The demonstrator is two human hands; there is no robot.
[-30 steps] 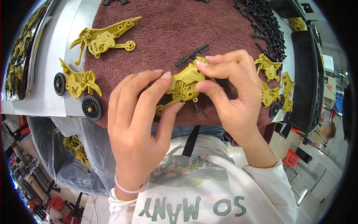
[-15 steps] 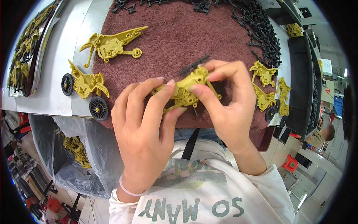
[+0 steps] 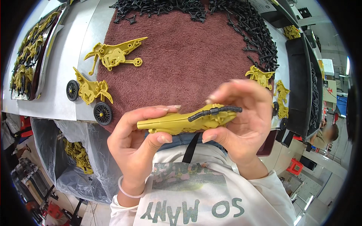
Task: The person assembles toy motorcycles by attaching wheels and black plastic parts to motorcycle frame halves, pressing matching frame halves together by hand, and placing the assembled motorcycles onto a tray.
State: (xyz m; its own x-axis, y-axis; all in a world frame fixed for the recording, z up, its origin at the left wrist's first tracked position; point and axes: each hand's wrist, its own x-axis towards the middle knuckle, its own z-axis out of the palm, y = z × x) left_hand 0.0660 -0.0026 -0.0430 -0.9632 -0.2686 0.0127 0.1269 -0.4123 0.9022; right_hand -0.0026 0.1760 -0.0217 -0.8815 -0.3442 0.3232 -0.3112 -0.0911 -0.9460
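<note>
Between my hands, over the towel's near edge, is a yellow toy motorcycle body [image 3: 175,122] seen from above, with a seam along its top. A black handlebar [image 3: 214,111] sits across its right end. My left hand [image 3: 139,130] pinches the left end between thumb and fingers. My right hand [image 3: 245,118] curls round the handlebar end; its thumb is against the near side, and its fingers are partly blurred. To the left lie a yellow half shell [image 3: 115,54] and another half shell [image 3: 88,88] with two black spoked wheels [image 3: 103,113].
A brown towel [image 3: 169,56] covers the table, with heaped black handlebars [image 3: 260,41] along its far and right edges. More yellow shells [image 3: 282,98] lie right, beside a black bin [image 3: 299,86]. A tray [image 3: 32,56] of yellow parts stands left, above a plastic-lined bin [image 3: 102,158]. Another person [image 3: 327,135] is far right.
The motorcycle body has been turned from its side to top up and brought nearer me. My right hand's fingers have lifted and spread from their tight pinch.
</note>
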